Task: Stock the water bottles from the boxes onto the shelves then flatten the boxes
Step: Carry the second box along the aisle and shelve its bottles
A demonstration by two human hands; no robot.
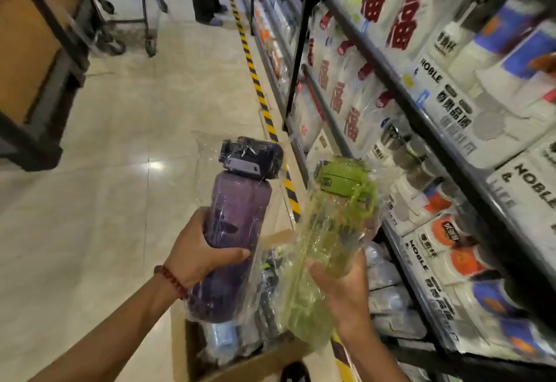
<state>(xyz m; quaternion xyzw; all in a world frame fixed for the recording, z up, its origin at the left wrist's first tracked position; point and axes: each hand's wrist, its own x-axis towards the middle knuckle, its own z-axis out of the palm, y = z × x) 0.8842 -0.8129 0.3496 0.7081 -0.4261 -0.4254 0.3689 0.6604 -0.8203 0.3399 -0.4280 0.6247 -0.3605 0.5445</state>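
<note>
Fingers of the left hand wrap round a purple bottle, right hand grips a green bottle, both still in plastic wrap. They're held over the open cardboard box on the floor, beside the shelves. More wrapped bottles in the box, I think, it's blurry.

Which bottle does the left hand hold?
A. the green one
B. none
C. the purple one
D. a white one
C: the left hand grips the purple bottle around its body, while the right hand holds the green bottle, both over the open box.
</note>
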